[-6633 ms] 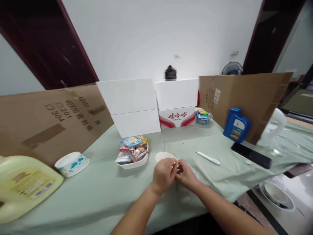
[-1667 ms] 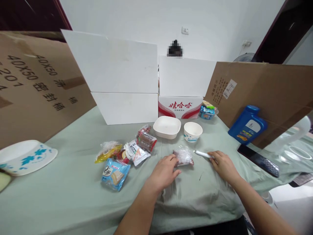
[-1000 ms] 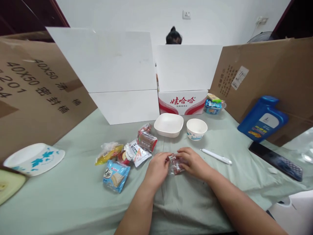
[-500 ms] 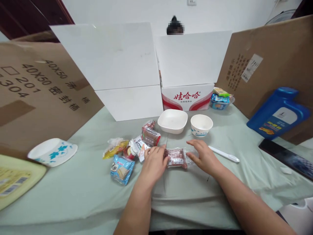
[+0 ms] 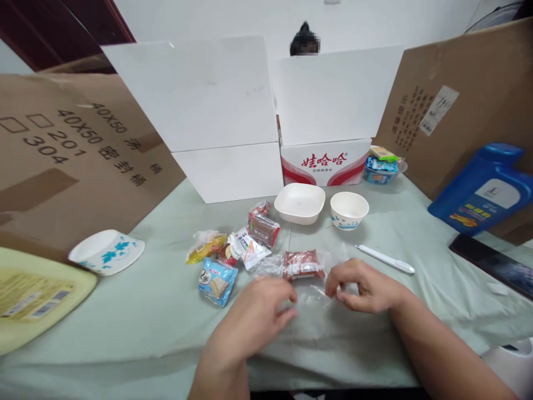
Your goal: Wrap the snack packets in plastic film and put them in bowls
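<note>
A red-brown snack packet [image 5: 303, 264] lies mid-table on a crinkled sheet of clear plastic film [image 5: 308, 294]. My left hand [image 5: 266, 305] is just in front of the packet at its left, fingers bent and thumb apart, nothing visible between them. At the near right edge of the film, my right hand [image 5: 366, 284] has its thumb and fingertips brought together, apparently on the film. Left of the packet sit a blue snack packet [image 5: 217, 282], a white packet [image 5: 250, 251], a brown packet [image 5: 264, 229] and a yellow packet [image 5: 207, 248].
Behind stand a white square bowl [image 5: 300, 204] and a paper cup [image 5: 348, 211], with a white pen-like knife [image 5: 385, 259] at right. Another paper bowl [image 5: 109, 253] lies tipped at left. A phone [image 5: 491, 264] and blue bottle [image 5: 481, 189] flank the right; boxes [image 5: 225, 172] rise behind, where a person's head shows.
Both hands have drawn back toward me from the red-brown packet, leaving it uncovered. My left hand let go of its left side, and more of the clear film shows. The view shifted slightly.
</note>
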Motion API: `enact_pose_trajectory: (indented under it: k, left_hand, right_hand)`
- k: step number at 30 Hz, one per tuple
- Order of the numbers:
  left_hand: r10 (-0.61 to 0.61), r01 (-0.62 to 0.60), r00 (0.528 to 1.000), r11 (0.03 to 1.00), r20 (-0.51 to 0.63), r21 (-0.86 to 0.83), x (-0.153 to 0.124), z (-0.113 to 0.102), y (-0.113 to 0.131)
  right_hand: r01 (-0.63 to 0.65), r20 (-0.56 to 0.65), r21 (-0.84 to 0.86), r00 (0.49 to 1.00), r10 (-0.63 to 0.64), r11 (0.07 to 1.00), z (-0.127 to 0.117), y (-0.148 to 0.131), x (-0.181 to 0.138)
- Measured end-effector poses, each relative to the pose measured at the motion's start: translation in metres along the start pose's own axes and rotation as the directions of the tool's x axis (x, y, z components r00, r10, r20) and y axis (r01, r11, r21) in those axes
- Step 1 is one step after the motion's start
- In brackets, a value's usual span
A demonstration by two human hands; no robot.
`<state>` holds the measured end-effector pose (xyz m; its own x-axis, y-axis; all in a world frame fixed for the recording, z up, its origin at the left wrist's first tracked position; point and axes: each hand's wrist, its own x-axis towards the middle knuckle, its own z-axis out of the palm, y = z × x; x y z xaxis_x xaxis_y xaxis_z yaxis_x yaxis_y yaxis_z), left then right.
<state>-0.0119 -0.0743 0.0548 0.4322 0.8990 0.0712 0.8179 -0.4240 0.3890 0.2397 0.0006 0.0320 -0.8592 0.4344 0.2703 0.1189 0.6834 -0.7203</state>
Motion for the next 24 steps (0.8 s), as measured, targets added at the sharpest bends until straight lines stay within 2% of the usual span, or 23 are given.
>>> enact_pose_trajectory:
  k: [2, 4, 7, 9, 11, 12, 14, 17, 20, 24]
  left_hand:
    - [-0.056, 0.059, 0.988, 0.998, 0.143, -0.018, -0.005, 0.000, 0.007]
    - [-0.151, 0.145, 0.972, 0.988, 0.181, 0.044, -0.003, 0.004, 0.010]
    - [-0.311, 0.285, 0.939, 0.942, 0.146, 0.175, 0.009, 0.011, 0.003]
    - [-0.395, 0.368, 0.914, 0.905, 0.095, 0.215, 0.016, 0.013, -0.006]
    - [-0.445, 0.431, 0.896, 0.876, 0.015, 0.218, 0.020, 0.014, -0.015]
    - [-0.457, 0.455, 0.888, 0.866, -0.038, 0.209, 0.021, 0.014, -0.019]
    - [-0.451, 0.470, 0.881, 0.865, -0.140, 0.173, 0.022, 0.015, -0.023]
    - [-0.374, 0.394, 0.909, 0.915, -0.187, 0.083, 0.025, 0.018, -0.023]
    - [-0.303, 0.307, 0.947, 0.952, -0.104, 0.020, 0.031, 0.023, -0.022]
    - [-0.305, 0.305, 0.952, 0.952, 0.039, 0.009, 0.037, 0.029, -0.026]
  right_hand:
    - [-0.071, 0.164, 0.009, 0.984, 0.068, 0.997, 0.002, -0.002, 0.000]
    - [-0.153, 0.193, -0.088, 0.967, 0.168, 0.984, 0.006, 0.002, 0.002]
    - [-0.283, 0.074, -0.313, 0.944, 0.320, 0.907, 0.010, 0.011, 0.004]
    - [-0.396, -0.069, -0.413, 0.912, 0.405, 0.820, 0.010, 0.019, 0.004]
    - [-0.484, -0.243, -0.428, 0.875, 0.419, 0.763, 0.010, 0.025, 0.004]
    - [-0.488, -0.317, -0.419, 0.869, 0.381, 0.765, 0.010, 0.028, 0.004]
    - [-0.405, -0.389, -0.409, 0.888, 0.245, 0.818, 0.012, 0.031, 0.005]
    - [-0.220, -0.297, -0.412, 0.950, 0.098, 0.884, 0.020, 0.033, 0.009]
    - [-0.197, -0.223, -0.422, 0.969, 0.109, 0.885, 0.028, 0.033, 0.014]
    - [-0.281, -0.268, -0.421, 0.947, 0.178, 0.862, 0.032, 0.034, 0.015]
